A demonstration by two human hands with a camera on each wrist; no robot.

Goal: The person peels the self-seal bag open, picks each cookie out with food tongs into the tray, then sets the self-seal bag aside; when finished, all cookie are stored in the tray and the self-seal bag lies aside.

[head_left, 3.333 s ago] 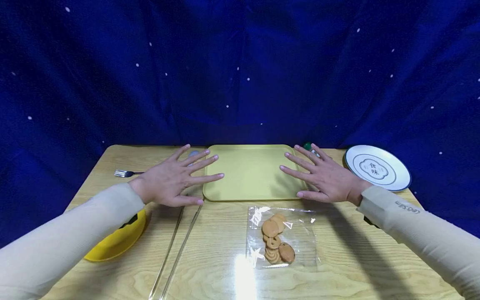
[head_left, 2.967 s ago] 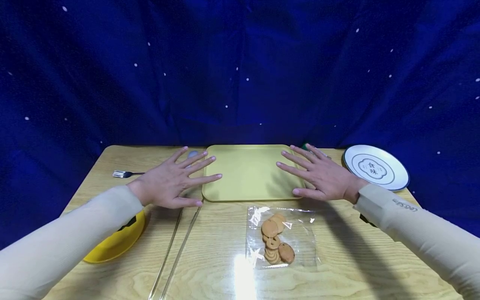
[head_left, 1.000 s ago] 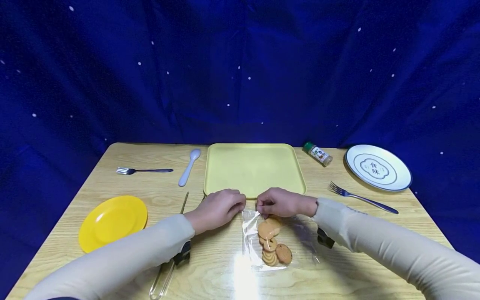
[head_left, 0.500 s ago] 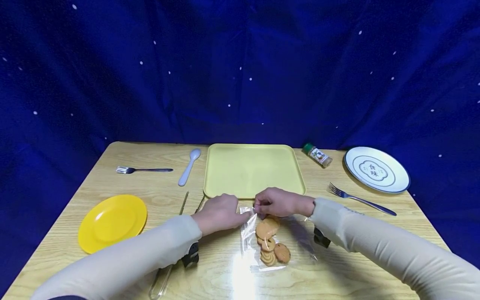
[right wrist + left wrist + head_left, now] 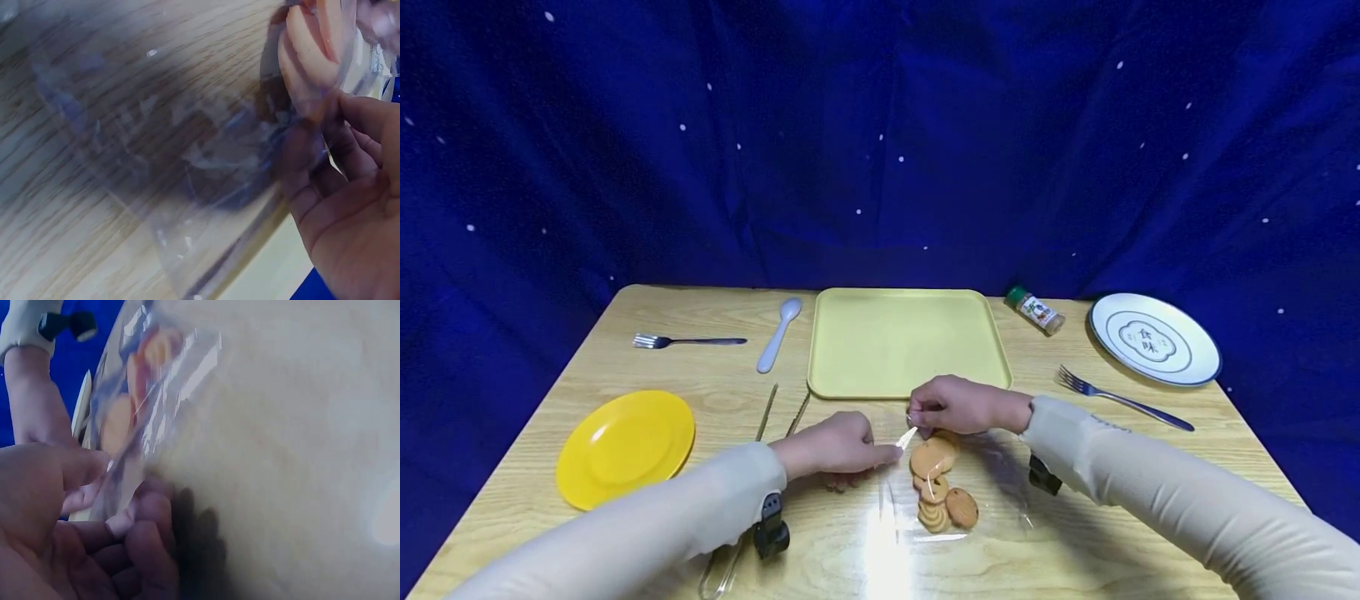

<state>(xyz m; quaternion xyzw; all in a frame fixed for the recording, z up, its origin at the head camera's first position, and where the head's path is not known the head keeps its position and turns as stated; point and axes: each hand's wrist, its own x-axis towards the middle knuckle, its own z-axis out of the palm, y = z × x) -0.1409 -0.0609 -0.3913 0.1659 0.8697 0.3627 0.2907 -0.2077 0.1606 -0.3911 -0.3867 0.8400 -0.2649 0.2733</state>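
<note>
With right hand [image 5: 964,406] and left hand [image 5: 841,446], pinching a clear bag [image 5: 972,473] of cookies [image 5: 932,458] up around its top-left, kinda lower middle of the frame, just below the yellow tray [image 5: 910,343].

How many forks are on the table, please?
2. One fork lies left of the pale spoon; another fork lies in front of the white plate. Sleeves cover part of the table, so more could be hidden.
</note>
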